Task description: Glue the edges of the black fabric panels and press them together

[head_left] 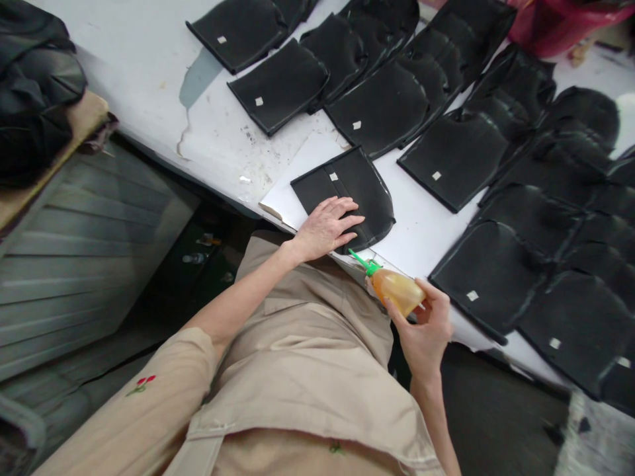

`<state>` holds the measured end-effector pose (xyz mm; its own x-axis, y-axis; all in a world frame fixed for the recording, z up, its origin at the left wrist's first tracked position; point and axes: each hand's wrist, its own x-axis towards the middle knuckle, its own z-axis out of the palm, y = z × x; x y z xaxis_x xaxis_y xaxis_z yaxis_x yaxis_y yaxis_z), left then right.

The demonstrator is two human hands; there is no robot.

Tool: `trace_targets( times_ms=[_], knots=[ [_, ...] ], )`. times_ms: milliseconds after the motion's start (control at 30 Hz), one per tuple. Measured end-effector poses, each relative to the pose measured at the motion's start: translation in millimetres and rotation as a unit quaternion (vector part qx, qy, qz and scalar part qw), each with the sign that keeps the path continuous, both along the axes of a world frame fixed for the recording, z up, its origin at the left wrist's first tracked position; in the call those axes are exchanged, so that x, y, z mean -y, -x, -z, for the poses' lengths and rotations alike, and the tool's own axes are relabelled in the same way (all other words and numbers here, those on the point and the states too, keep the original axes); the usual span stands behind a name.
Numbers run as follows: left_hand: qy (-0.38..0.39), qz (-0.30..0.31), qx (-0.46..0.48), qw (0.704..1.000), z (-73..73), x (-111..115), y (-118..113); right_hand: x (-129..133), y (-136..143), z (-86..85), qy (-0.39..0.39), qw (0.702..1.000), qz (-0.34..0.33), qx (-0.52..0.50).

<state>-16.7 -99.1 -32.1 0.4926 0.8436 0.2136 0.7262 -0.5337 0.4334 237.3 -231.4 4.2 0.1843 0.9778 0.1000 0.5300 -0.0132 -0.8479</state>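
Note:
A black curved-edge piece (370, 192) with a small pale sticker lies on white paper at the table's front edge. My left hand (327, 228) rests flat on it with the fingers spread. In my right hand (426, 324) is a squeeze bottle (397, 291) of amber liquid with a green nozzle, tilted to the left. The nozzle tip is at the piece's near edge, just beside my left fingers; whether it touches cannot be made out.
Overlapping rows of similar black pieces (421, 99) cover the white table (133, 86) behind and to the right. A pink container (560, 26) stands at the back right. Black material (34, 92) sits on a wooden-edged surface at the left.

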Motion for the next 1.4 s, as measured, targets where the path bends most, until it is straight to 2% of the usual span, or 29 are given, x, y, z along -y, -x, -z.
trace_targets(
  times_ms=[133,367,600,867,1000,1100,1200,1300,1400],
  knots=[
    [0.006,-0.003,0.006,1.0,-0.8,0,0,0,1,0.8,0.003,1.0,-0.014,0.002],
    [-0.001,-0.001,0.007,1.0,0.6,0,0,-9,4,6.1,-0.001,1.0,0.0,-0.009],
    [0.02,-0.001,0.015,1.0,-2.2,0,0,-3,0,0.1,0.036,0.999,-0.013,-0.002],
    [0.014,-0.004,0.008,1.0,-2.9,1,0,-5,-1,-5.0,-0.017,1.0,0.021,0.01],
    [0.006,-0.003,0.011,1.0,-1.7,1,0,-3,0,-5.2,0.002,1.0,0.018,-0.005],
    [-0.005,-0.004,0.007,1.0,-1.3,1,0,-4,-1,-6.4,0.055,0.995,0.035,-0.08],
    [-0.012,-0.003,0.003,1.0,-1.5,2,1,-8,-6,-7.6,0.099,0.968,0.074,-0.221],
    [-0.018,-0.014,-0.001,1.0,-2.8,3,-1,-14,-14,-7.4,0.109,0.93,0.082,-0.341],
    [-0.02,-0.043,-0.016,0.999,-5.2,6,-11,-20,-23,-5.8,0.091,0.916,0.082,-0.381]
  ],
)
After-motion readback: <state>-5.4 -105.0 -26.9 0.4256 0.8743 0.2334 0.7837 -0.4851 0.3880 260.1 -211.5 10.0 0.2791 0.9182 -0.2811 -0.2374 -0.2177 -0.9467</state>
